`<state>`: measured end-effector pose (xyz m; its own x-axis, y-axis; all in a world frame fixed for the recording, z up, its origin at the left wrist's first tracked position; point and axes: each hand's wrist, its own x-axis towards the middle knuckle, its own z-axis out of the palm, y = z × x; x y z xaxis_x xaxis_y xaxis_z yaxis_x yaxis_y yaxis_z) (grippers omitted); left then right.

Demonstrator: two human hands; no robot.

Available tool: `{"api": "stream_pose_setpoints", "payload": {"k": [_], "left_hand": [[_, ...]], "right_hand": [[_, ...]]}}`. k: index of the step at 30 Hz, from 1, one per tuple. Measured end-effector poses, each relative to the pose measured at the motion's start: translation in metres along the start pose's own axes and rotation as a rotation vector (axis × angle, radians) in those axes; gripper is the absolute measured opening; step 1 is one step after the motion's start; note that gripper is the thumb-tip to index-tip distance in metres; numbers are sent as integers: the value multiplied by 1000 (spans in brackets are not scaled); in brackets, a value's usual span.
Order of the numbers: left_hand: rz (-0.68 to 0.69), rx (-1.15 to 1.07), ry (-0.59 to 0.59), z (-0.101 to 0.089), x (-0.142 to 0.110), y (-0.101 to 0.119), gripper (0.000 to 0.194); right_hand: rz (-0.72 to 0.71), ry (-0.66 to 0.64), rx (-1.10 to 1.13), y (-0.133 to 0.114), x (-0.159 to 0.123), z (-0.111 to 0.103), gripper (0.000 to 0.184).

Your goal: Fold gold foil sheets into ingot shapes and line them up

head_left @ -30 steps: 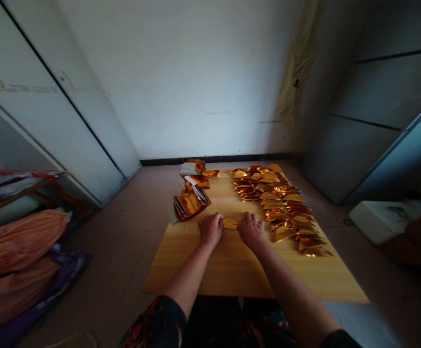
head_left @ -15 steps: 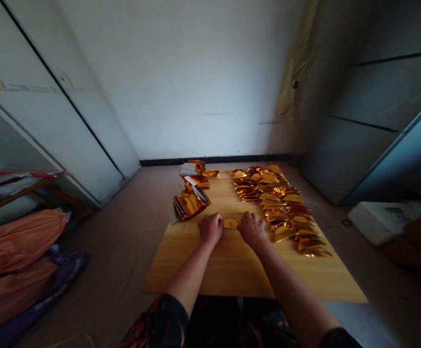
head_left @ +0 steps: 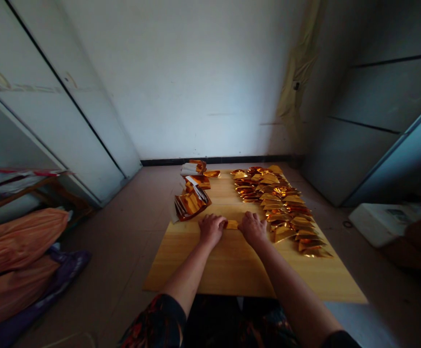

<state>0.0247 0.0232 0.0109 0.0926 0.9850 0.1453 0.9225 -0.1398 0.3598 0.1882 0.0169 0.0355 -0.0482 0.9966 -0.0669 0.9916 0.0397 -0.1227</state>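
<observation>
Between my two hands a small folded strip of gold foil paper [head_left: 232, 224] lies on the wooden board [head_left: 232, 270]. My left hand [head_left: 212, 229] is closed on the strip's left end, with fingers curled. At the right end, my right hand [head_left: 253, 227] grips the paper, its fingers bent over the edge. To the left, beyond my left hand, sits a loose stack of gold foil sheets [head_left: 193, 202]. Many folded gold paper pieces [head_left: 279, 198] lie in overlapping rows to the right of my right hand.
Further back on the board are a smaller foil bundle [head_left: 194, 167] and one folded piece [head_left: 212, 173]. A white foam box [head_left: 375, 223] stands on the floor at right. Orange cloth [head_left: 18, 237] is heaped at left, near a white cabinet [head_left: 61, 106].
My left fingers have shifted slightly at the strip's left end, where a darker foil edge now shows. My right hand stays nearly in place. The camera view has moved a little.
</observation>
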Motion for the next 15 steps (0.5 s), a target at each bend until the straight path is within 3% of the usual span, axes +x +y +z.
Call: {"api": "stream_pose_setpoints", "payload": {"k": [5,9,15], "left_hand": [[158,61,-52,-6,0,4,27],[281,89,-89,-7,4,4,25],[259,19,-105,-1,7,-6,26]], "right_hand": [[-43,84,-17,-7,-4,-6,23],[-192,-1,27,-15,1,-3,26],[-86,-21,111,-16,10,1,25]]}}
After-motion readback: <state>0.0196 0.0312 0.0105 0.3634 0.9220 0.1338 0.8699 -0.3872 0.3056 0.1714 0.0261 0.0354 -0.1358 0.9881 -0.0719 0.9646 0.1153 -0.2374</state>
